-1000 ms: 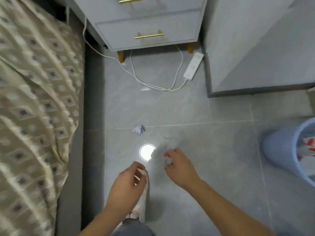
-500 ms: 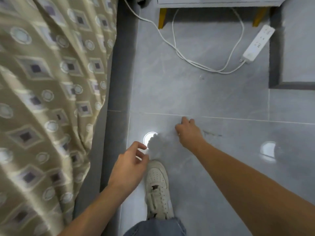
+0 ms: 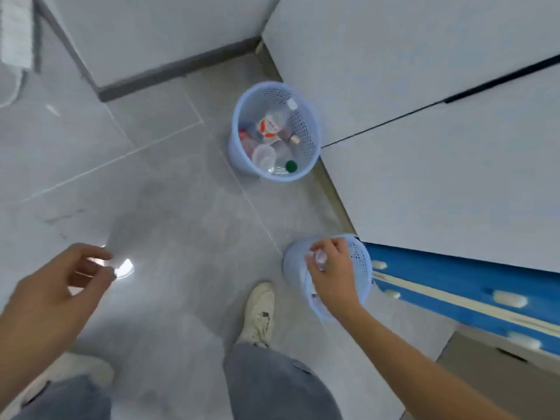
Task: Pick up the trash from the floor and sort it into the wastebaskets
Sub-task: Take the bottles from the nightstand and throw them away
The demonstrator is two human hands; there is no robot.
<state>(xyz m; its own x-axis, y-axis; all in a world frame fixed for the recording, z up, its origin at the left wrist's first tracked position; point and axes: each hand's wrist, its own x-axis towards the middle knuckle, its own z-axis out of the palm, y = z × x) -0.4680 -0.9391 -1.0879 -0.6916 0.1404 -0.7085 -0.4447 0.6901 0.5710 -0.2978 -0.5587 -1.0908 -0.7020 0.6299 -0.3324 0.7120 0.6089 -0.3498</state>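
Note:
Two light-blue mesh wastebaskets stand on the grey tile floor. The far wastebasket (image 3: 307, 128) holds plastic bottles, cups and caps. Over the near wastebasket (image 3: 359, 262) my right hand (image 3: 331, 268) pinches a small crumpled piece of white paper (image 3: 318, 256) between its fingertips. That hand covers most of the basket's opening, so its contents are hidden. My left hand (image 3: 57, 286) hovers at the lower left with fingers loosely curled and apart, holding nothing.
White cabinet doors (image 3: 424, 116) rise along the right, with a blue panel (image 3: 454, 280) below them. A white power strip (image 3: 16, 31) lies at the top left. My white shoe (image 3: 259, 313) and grey trouser legs fill the bottom.
My right hand closed on the crumpled paper lying on the floor by the bed. The view has swung right to the wastebaskets, and the hand now holds the paper over the near one.

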